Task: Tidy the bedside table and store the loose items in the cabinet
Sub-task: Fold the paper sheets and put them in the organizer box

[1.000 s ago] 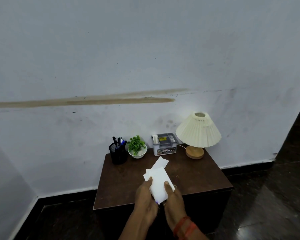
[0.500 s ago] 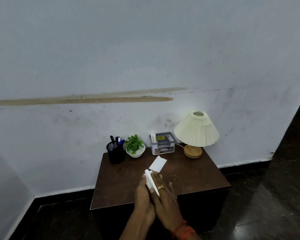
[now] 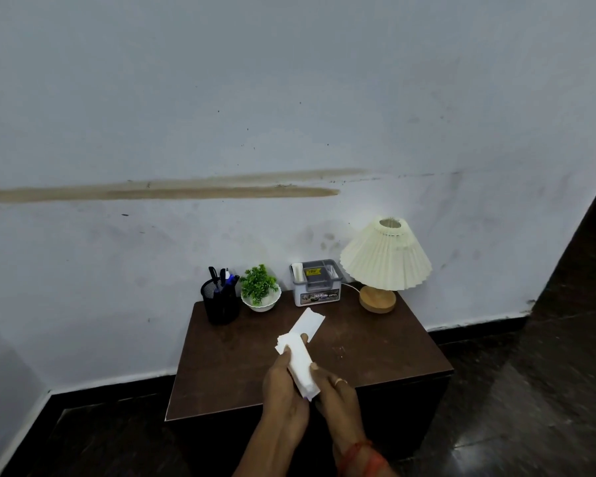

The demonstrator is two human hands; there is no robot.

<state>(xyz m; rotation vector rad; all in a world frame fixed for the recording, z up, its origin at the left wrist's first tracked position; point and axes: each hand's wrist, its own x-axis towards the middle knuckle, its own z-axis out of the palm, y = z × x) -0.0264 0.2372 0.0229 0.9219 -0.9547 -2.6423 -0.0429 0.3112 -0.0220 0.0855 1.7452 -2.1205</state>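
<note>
A small stack of white paper slips [image 3: 298, 364] is held above the front of the dark brown bedside table [image 3: 227, 370]. My left hand [image 3: 284, 390] grips the stack from the left, thumb on top. My right hand [image 3: 336, 390], with a ring and red thread at the wrist, holds it from the right. One more white slip [image 3: 308, 321] lies flat on the tabletop just beyond the stack. The cabinet front below the tabletop is dark and mostly hidden by my arms.
Along the back edge stand a black mesh pen holder [image 3: 220, 299], a small green plant in a white bowl [image 3: 259, 290], a grey organiser box [image 3: 316, 286] and a cream pleated lamp [image 3: 385, 261] on a wooden base. Dark glossy floor surrounds the table; the wall is right behind.
My right hand, which lay over the stack half a second ago, has moved back to its right side, so the stack's flat face shows again. The slip on the table stayed put.
</note>
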